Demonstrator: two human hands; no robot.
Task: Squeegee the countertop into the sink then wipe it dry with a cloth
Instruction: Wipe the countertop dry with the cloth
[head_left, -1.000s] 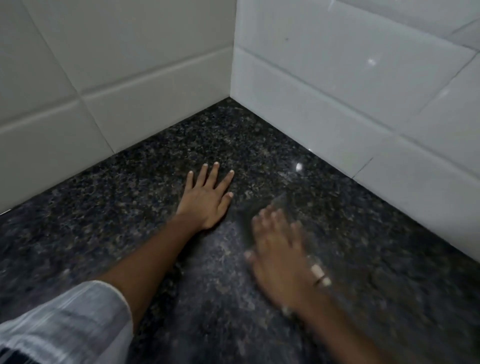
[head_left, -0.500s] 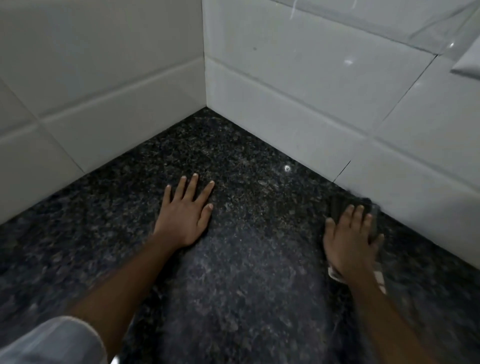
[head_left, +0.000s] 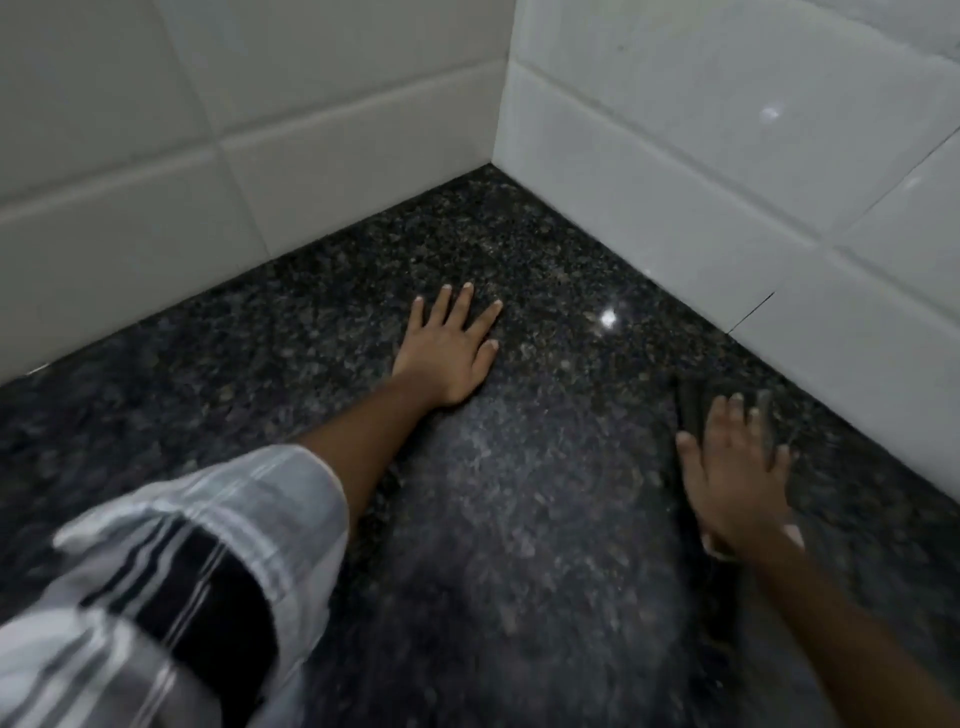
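The dark speckled granite countertop (head_left: 519, 545) fills the lower view and runs into a tiled corner. My left hand (head_left: 449, 353) lies flat on it, palm down, fingers spread, holding nothing. My right hand (head_left: 732, 473) presses flat on a dark cloth (head_left: 693, 408) near the right wall. The cloth's dark edge shows beyond my fingertips, and a pale bit shows by my wrist. The right hand and cloth are motion-blurred. No squeegee or sink is in view.
White wall tiles rise on the left (head_left: 260, 130) and on the right (head_left: 727, 156), meeting at the corner behind my left hand. My striped white sleeve (head_left: 182, 571) covers the lower left.
My right hand slid the cloth from the middle of the counter out to the right wall and stays there. The left hand stayed flat. The view shifted.
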